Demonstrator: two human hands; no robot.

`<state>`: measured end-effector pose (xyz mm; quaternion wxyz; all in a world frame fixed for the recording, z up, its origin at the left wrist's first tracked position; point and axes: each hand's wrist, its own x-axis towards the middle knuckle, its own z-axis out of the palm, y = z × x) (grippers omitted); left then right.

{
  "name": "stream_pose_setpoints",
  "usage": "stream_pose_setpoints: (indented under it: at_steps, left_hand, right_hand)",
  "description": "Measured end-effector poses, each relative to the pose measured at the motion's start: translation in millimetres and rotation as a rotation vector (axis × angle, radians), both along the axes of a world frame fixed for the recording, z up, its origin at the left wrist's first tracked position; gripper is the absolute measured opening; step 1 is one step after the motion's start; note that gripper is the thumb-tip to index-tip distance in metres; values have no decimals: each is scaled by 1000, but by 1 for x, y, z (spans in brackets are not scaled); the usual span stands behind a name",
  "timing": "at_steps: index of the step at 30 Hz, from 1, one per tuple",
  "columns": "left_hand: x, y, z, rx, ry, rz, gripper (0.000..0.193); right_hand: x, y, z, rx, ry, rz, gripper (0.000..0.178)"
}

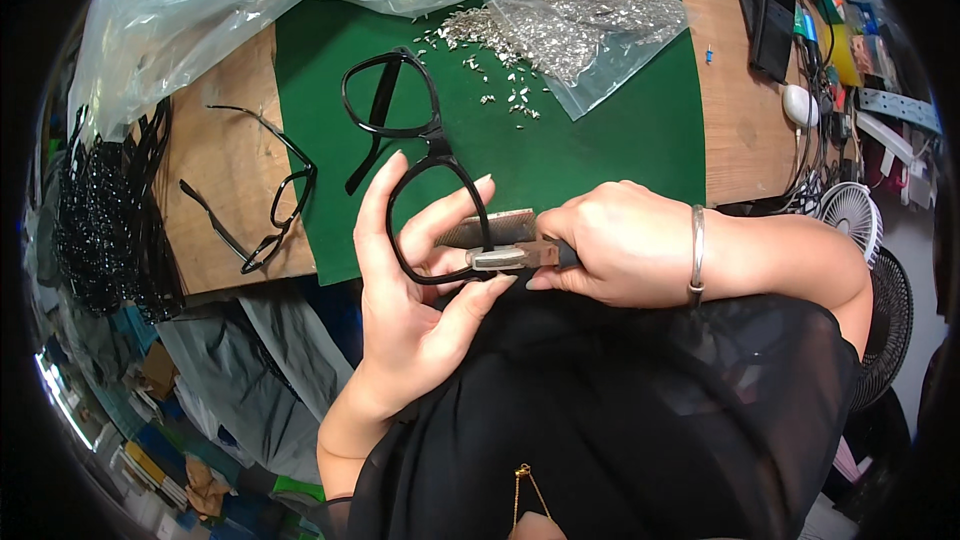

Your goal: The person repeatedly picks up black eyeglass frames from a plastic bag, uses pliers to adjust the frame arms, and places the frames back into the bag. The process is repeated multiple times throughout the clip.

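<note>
My left hand (402,325) holds a black eyeglass frame (438,147) by its nearer rim, with the thumb and fingers around that rim. The farther rim points up and away over the green mat, one temple arm folded out beside it. My right hand (625,240) is closed around pliers (512,257), whose jaws meet the lower right corner of the nearer rim. My palm hides most of the pliers' handles. Just behind the jaws lies a flat metal bar with a rough, file-like surface (500,228), partly covered by my fingers and the frame.
Small silvery metal pieces (470,28) spill from a clear bag (600,25) on the green mat (620,155). Another pair of black glasses (290,198) lies at the left, near a bundle of black frames (110,200). A phone (773,20), cables and a white fan (852,215) are at the right.
</note>
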<state>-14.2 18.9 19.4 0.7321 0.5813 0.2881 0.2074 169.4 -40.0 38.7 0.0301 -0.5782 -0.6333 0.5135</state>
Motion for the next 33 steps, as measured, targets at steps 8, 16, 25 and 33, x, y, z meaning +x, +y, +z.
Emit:
stream_pose_setpoints:
  at_steps: [8,16,25,33]
  left_hand:
    - [4,1,-13,-86,-7,44,84]
    - [-19,-16,-24,-80,-156,113,68]
    - [-20,-16,-19,-485,-202,36,78]
    - [9,-34,-25,-207,-73,216,24]
  right_hand:
    - [23,1,-42,290,-17,-216,34]
    - [23,20,-80,532,-267,-331,17]
    - [13,17,-82,556,-333,-311,15]
    - [-32,-2,-32,329,543,-889,11]
